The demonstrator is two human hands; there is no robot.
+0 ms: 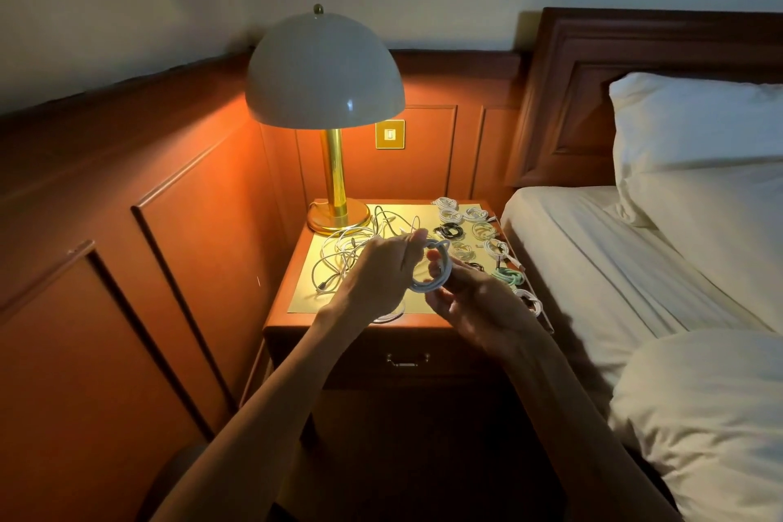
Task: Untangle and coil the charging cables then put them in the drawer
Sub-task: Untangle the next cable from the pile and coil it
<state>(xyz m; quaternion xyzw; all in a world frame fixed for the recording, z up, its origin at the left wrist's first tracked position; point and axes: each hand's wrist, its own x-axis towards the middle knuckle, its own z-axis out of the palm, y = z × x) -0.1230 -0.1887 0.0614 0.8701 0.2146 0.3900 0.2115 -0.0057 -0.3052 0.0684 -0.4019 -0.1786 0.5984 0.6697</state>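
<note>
Above the nightstand [292,318], both hands work one white cable coil [436,271]. My left hand [381,271] pinches the cable's loose end near the top of the loop. My right hand [474,301] holds the coil from the right, fingers curled round its loops. A tangle of loose white cables [347,250] lies on the left of the top. Several coiled cables lie in rows on the right, among them a black coil [449,231] and a green coil [508,276]. The drawer [406,360] below is closed.
A lit dome lamp [325,76] on a brass base [337,218] stands at the back left of the nightstand. Wood panelling runs along the left. A bed [614,267] with white pillows sits close on the right.
</note>
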